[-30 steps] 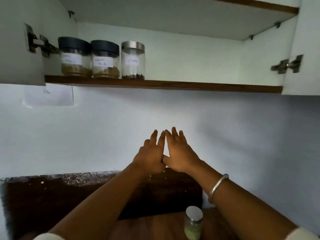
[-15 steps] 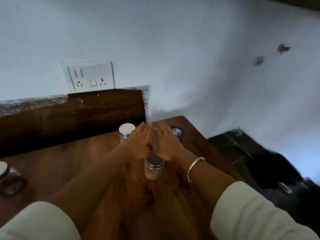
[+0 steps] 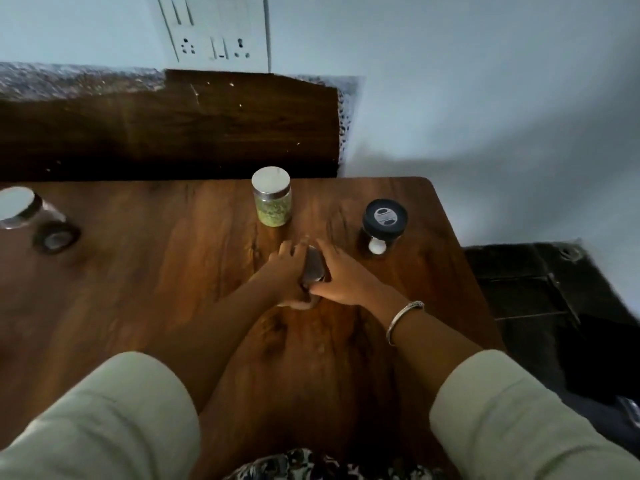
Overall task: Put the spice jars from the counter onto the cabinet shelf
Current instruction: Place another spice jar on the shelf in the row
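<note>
Dim room: pale wall (image 3: 450, 81), switchboard (image 3: 214, 29), wooden counter (image 3: 156, 271), dark floor (image 3: 540, 299).

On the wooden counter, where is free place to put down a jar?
Bare wood lies between the left-edge jar and the green-filled jar, and near the sleeves. It is crowded around both hands, the silver-lidded jar and the black-lidded jar.

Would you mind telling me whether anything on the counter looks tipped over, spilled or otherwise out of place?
One thing: the jar at the far left edge seems to lie on its side, its silver lid facing the camera, while the green spice jar and the black-lidded jar stand upright. No spill shows on the counter.
</note>
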Available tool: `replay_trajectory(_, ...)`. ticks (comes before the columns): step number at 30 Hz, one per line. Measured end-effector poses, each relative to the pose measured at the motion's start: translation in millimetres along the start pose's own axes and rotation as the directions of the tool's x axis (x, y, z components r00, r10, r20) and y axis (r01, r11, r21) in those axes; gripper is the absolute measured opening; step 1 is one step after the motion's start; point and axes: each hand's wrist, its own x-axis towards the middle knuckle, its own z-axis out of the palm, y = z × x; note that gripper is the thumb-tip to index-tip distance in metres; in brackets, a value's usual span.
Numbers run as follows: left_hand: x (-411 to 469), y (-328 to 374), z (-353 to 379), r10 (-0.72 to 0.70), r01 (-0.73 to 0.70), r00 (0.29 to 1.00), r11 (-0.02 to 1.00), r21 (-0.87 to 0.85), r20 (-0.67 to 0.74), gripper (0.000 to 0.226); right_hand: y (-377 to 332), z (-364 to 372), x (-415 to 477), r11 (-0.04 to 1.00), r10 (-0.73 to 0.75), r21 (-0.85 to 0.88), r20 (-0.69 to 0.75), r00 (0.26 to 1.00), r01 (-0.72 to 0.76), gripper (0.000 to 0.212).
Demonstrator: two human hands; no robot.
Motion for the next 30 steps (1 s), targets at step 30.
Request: replay_trajectory(30, -93.0, -37.4, -101.7, -0.092, -0.307, 0.94, 0.199, -0.931, -0.33, 0.059, -147.7, 10.3, -26.6, 0.773, 0.044, 0.571, -0.484, 0.874, 0.277, 0.062)
